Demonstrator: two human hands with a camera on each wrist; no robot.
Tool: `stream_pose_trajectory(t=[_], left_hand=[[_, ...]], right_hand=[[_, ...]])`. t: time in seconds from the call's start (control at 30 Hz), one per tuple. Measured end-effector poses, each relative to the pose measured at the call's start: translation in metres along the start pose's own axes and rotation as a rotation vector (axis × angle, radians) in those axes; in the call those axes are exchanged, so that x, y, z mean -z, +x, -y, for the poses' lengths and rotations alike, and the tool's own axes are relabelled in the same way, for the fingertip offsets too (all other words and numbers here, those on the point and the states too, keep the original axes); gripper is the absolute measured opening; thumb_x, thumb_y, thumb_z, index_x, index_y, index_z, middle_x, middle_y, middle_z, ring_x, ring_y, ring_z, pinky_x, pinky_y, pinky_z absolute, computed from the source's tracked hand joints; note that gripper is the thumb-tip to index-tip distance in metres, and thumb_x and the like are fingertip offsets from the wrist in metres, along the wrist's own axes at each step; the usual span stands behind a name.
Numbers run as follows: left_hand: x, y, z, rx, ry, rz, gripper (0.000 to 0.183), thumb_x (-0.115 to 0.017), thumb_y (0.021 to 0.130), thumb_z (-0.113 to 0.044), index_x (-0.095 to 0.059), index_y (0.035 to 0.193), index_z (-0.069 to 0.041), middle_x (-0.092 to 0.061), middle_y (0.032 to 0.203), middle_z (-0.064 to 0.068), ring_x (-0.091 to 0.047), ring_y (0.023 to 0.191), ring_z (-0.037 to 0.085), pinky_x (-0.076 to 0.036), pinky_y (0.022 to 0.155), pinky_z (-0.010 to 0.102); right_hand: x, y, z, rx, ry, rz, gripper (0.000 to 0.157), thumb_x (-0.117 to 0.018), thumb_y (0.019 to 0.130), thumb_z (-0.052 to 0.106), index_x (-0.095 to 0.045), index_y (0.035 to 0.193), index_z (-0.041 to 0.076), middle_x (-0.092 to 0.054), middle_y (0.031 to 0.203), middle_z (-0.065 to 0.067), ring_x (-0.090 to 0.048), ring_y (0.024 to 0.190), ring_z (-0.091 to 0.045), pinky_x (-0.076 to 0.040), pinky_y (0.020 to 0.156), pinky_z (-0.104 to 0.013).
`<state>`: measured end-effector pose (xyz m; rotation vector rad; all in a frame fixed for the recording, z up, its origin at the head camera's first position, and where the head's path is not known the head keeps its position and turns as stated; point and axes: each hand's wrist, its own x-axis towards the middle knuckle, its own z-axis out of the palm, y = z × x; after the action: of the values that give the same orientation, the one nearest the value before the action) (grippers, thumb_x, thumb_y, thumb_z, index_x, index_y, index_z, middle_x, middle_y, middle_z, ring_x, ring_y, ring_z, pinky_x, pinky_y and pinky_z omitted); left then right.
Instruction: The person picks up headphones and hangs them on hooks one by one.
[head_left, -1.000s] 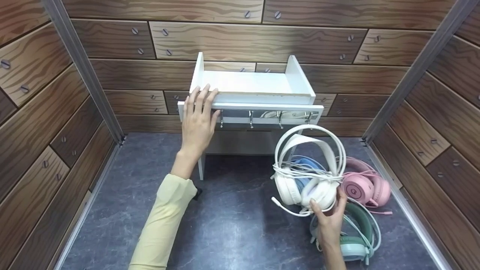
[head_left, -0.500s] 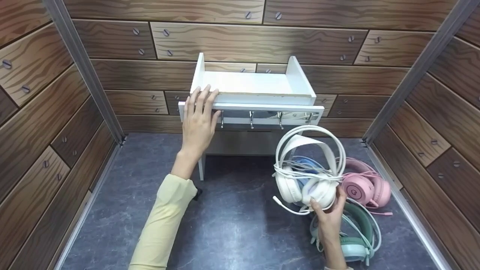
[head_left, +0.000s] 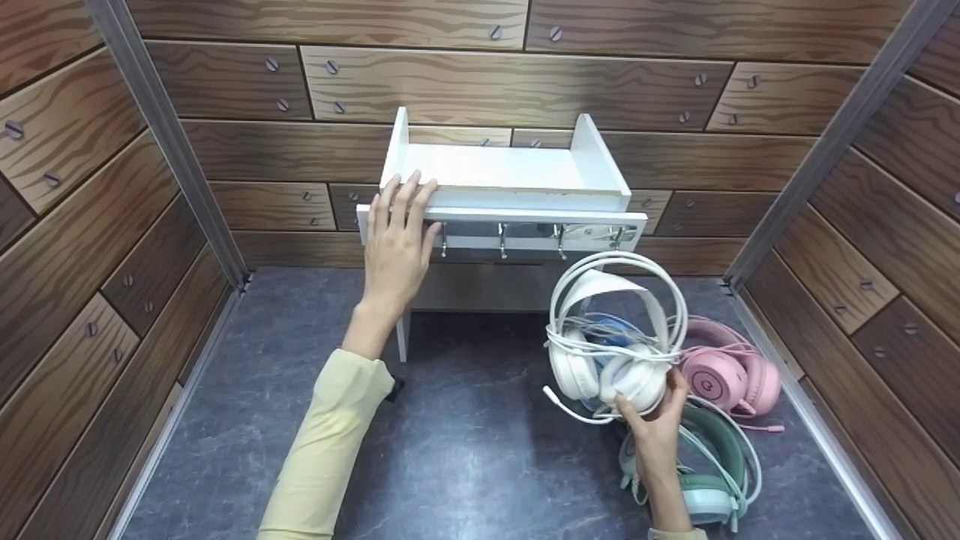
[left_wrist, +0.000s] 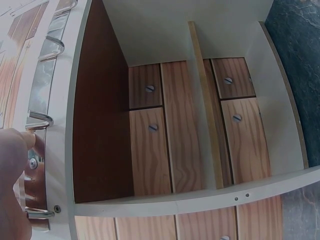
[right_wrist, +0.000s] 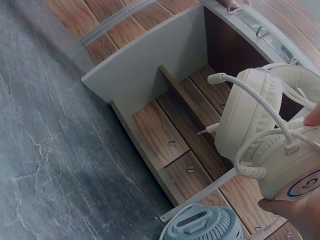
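Observation:
My right hand point(head_left: 652, 427) grips one ear cup of a white headset point(head_left: 574, 371), its cable bundled across the middle and its mic boom sticking out to the left. The headset is held with its headband upward, the top of the band just below the rightmost metal hook point(head_left: 617, 237) in the head view. In the right wrist view the boom and a plug point(right_wrist: 210, 129) hang free of the cups. My left hand point(head_left: 394, 259) rests on the left end of the hook rail point(head_left: 525, 215) of a white shelf point(head_left: 495, 166), fingers laid over its top edge.
On the floor to the right lie a pink headset point(head_left: 724, 379) and a green headset point(head_left: 709, 499). A blue headset point(head_left: 615, 328) shows behind the white one. Several hooks line the rail. Wood-patterned walls point(head_left: 465, 82) enclose the dark floor point(head_left: 465, 450) on three sides.
The white headset and my right hand have shifted slightly up and left in the head view. My left hand has stayed in place on the rail.

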<state>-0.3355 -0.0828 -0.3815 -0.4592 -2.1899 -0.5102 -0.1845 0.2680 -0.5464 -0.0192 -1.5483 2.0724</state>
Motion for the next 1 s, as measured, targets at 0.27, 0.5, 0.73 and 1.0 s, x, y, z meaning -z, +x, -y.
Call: stream_pose_trajectory(t=[0.27, 0.5, 0.73, 1.0], left_hand=[[0.0, 0.0, 0.001, -0.005, 0.003, -0.007, 0.053, -0.057, 0.103, -0.029, -0.042, 0.152, -0.021, -0.037, 0.16, 0.004, -0.023, 0.152, 0.028, -0.019, 0.123, 0.052], [0.001, 0.0, -0.001, 0.0, 0.003, 0.012, 0.052, -0.055, 0.104, -0.029, -0.041, 0.153, -0.02, -0.035, 0.161, 0.004, -0.022, 0.152, 0.027, -0.016, 0.125, 0.049], [0.001, 0.0, -0.001, 0.005, 0.018, 0.024, 0.052, -0.053, 0.105, -0.032, -0.04, 0.153, -0.021, -0.034, 0.162, 0.004, -0.021, 0.152, 0.027, -0.013, 0.125, 0.046], [0.0, 0.0, 0.0, 0.002, 0.018, 0.019, 0.052, -0.054, 0.104, -0.03, -0.04, 0.153, -0.02, -0.035, 0.161, 0.005, -0.021, 0.152, 0.028, -0.014, 0.125, 0.047]], right_hand=[[0.0, 0.005, -0.003, -0.033, -0.031, 0.015, 0.091, -0.06, 0.08, -0.025, -0.021, 0.153, 0.013, -0.034, 0.147, -0.002, -0.043, 0.129, -0.015, -0.048, 0.097, -0.017], [0.001, 0.009, -0.005, -0.042, -0.06, 0.016, 0.093, -0.062, 0.08, -0.025, -0.019, 0.154, 0.012, -0.031, 0.151, -0.004, -0.038, 0.133, -0.015, -0.045, 0.1, -0.016], [0.002, 0.01, -0.006, -0.068, -0.074, 0.011, 0.094, -0.062, 0.08, -0.025, -0.018, 0.154, 0.012, -0.029, 0.154, -0.006, -0.037, 0.136, -0.016, -0.044, 0.101, -0.015], [0.003, 0.014, -0.006, -0.087, -0.085, 0.014, 0.093, -0.063, 0.079, -0.025, -0.018, 0.152, 0.011, -0.027, 0.157, -0.008, -0.035, 0.138, -0.017, -0.043, 0.101, -0.014]])
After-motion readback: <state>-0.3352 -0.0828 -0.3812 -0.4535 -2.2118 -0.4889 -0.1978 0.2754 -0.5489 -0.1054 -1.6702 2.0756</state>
